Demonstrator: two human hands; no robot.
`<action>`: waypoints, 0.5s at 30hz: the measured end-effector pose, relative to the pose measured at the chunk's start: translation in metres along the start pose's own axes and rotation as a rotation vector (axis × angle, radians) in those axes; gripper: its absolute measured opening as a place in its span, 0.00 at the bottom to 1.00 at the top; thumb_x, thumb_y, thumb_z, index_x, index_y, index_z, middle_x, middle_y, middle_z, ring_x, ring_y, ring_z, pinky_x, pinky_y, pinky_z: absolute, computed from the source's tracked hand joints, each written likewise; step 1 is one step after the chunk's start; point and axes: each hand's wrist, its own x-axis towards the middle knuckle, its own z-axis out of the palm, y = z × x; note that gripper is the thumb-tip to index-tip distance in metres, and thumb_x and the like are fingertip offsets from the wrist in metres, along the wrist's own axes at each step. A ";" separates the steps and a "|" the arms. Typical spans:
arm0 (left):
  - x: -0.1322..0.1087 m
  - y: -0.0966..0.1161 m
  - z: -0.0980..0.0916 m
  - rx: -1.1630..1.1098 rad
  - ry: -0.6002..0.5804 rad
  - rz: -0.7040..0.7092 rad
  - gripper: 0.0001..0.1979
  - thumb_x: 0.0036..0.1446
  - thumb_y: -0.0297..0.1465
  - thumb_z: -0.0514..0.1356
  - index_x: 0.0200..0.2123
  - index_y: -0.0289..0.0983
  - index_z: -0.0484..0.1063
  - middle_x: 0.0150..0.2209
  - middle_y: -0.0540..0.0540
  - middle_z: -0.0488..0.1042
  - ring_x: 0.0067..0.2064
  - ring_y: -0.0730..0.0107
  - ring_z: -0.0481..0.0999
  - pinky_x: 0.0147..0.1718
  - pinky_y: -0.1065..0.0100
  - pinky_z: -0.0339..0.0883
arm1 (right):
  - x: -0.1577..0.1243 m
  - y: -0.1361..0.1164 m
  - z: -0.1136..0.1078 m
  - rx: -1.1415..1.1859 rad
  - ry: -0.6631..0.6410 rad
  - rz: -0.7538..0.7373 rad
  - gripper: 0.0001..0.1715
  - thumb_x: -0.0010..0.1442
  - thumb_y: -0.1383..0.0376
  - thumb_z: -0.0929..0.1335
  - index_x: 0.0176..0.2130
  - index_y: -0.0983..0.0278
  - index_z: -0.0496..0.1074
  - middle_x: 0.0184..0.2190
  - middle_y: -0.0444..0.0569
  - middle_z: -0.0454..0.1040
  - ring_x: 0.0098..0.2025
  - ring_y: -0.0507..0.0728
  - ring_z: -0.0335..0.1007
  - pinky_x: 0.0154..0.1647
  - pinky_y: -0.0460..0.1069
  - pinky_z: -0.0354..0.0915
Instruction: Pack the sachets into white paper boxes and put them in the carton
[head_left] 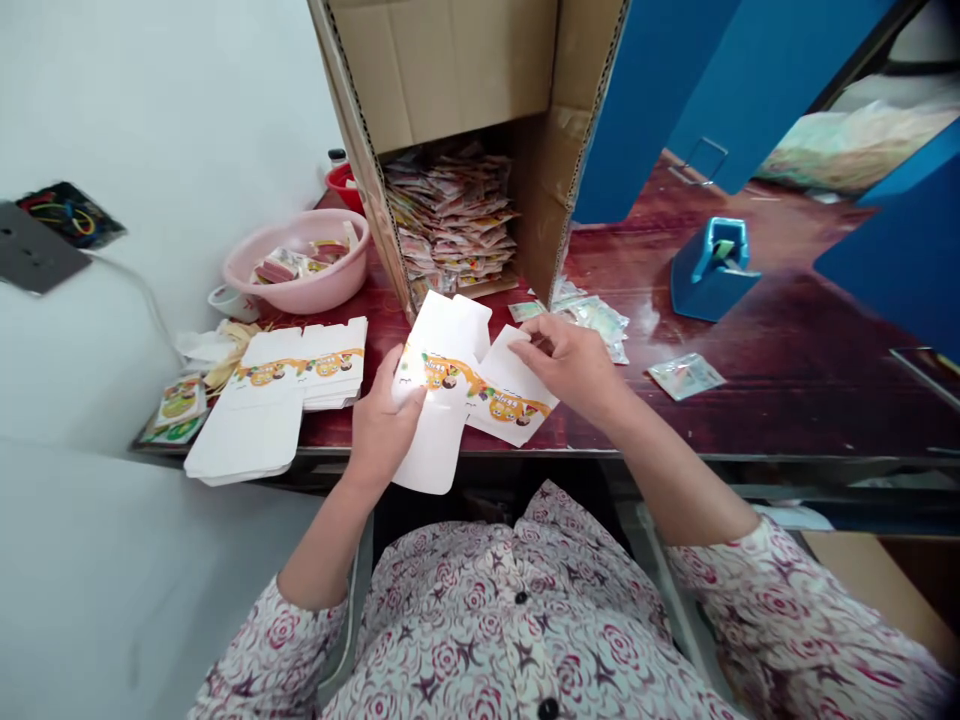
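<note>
As I watch from afar through the head camera, a grey wall plate [37,247] sits at the far left beside a tangle of coloured wires [71,215]. Just below, a few printed cards [180,405] lie at the left end of the dark red wooden desk [750,400], touching a pile of flat white box blanks [300,365] with an orange printed band. Behind that pile, a pink plastic basin [304,302] holds printed packets [285,266].

The left hand [382,425] is closed around the lower edge of a partly folded box blank [439,440], its thumb across the orange band, and it holds the blank up just over the desk's front edge. The right hand [570,365] is narrowed to a pinch on the blank's right-hand panel. Directly ahead stands a brown cardboard carton [442,70], packed with a heap of sachets [450,215]. More sachets [592,318] lie just beyond the right hand. Further right sit a blue tape dispenser [712,270] and one loose sachet [686,376], well apart from the hands.
</note>
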 end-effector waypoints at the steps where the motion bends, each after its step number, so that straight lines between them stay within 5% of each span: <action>1: 0.000 -0.001 0.002 0.024 -0.003 0.015 0.34 0.59 0.37 0.59 0.68 0.44 0.56 0.60 0.43 0.72 0.59 0.45 0.71 0.62 0.44 0.62 | 0.000 0.000 -0.003 0.056 -0.038 0.027 0.07 0.61 0.61 0.68 0.34 0.62 0.72 0.30 0.46 0.75 0.31 0.54 0.68 0.32 0.50 0.62; 5: 0.000 -0.001 0.007 0.082 -0.024 0.183 0.37 0.61 0.42 0.57 0.70 0.38 0.51 0.71 0.37 0.54 0.71 0.43 0.53 0.69 0.44 0.48 | -0.002 -0.009 -0.013 0.417 -0.110 0.100 0.13 0.62 0.55 0.67 0.34 0.62 0.69 0.28 0.43 0.73 0.28 0.51 0.66 0.26 0.47 0.61; 7: -0.002 0.005 0.006 -0.007 -0.176 0.243 0.38 0.59 0.47 0.59 0.69 0.38 0.55 0.72 0.38 0.51 0.73 0.44 0.49 0.70 0.46 0.45 | -0.004 -0.018 -0.010 0.567 -0.065 0.105 0.14 0.62 0.53 0.68 0.35 0.61 0.67 0.27 0.41 0.72 0.27 0.50 0.66 0.25 0.46 0.62; 11: -0.011 0.026 0.000 -0.373 -0.666 0.127 0.31 0.57 0.48 0.62 0.60 0.38 0.70 0.59 0.36 0.74 0.60 0.43 0.72 0.59 0.46 0.67 | -0.001 -0.047 0.009 0.514 0.098 -0.023 0.12 0.64 0.54 0.67 0.37 0.60 0.69 0.29 0.42 0.73 0.30 0.51 0.68 0.30 0.48 0.67; 13: -0.015 0.033 -0.002 -0.482 -0.729 0.013 0.24 0.57 0.46 0.63 0.52 0.37 0.76 0.50 0.38 0.80 0.52 0.46 0.79 0.53 0.48 0.72 | 0.004 -0.060 0.014 0.379 0.151 -0.148 0.10 0.66 0.55 0.66 0.40 0.59 0.71 0.34 0.44 0.76 0.37 0.54 0.72 0.40 0.51 0.71; 15: -0.015 0.033 -0.005 -0.520 -0.630 -0.049 0.19 0.57 0.42 0.64 0.47 0.37 0.79 0.46 0.40 0.82 0.49 0.49 0.80 0.53 0.49 0.72 | 0.009 -0.066 0.010 0.250 0.188 -0.271 0.11 0.67 0.57 0.65 0.45 0.58 0.72 0.43 0.48 0.77 0.48 0.58 0.73 0.52 0.56 0.70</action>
